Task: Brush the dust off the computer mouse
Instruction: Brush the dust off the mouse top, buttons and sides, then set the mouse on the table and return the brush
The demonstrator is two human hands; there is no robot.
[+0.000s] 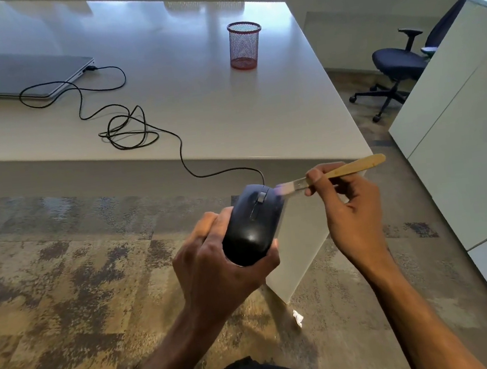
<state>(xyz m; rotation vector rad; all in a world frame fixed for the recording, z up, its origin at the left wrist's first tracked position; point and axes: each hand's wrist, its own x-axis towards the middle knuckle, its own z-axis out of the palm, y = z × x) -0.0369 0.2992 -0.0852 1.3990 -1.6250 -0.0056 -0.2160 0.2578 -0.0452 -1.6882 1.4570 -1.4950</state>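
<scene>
Left hand [214, 265] is wrapped around the black computer mouse [252, 225], cupping it from below and the left side with fingers curled tight on its body, thumb along the near end. The mouse sits in the lower middle of the frame, held up in the air off the desk edge, buttons and scroll wheel facing the camera.

Right hand [350, 212] pinches a small brush [331, 173] with a wooden handle, thumb and forefinger closed on the handle close to the metal ferrule, other fingers curled loosely underneath. The bristles are blurry but seem to touch the far right corner of the mouse, next to the right button.

One cable [128, 127] runs from the mouse's front up across the white desk [227, 102], piles into a loose tangle mid-left, then plugs into the one closed laptop [14, 76] at upper left.

Count for the rest: one red mesh pen cup [245, 45] upper middle on the desk, one black office chair [397, 63] at the right, one scrap of white paper [298, 318] on the carpet near the desk leg.
</scene>
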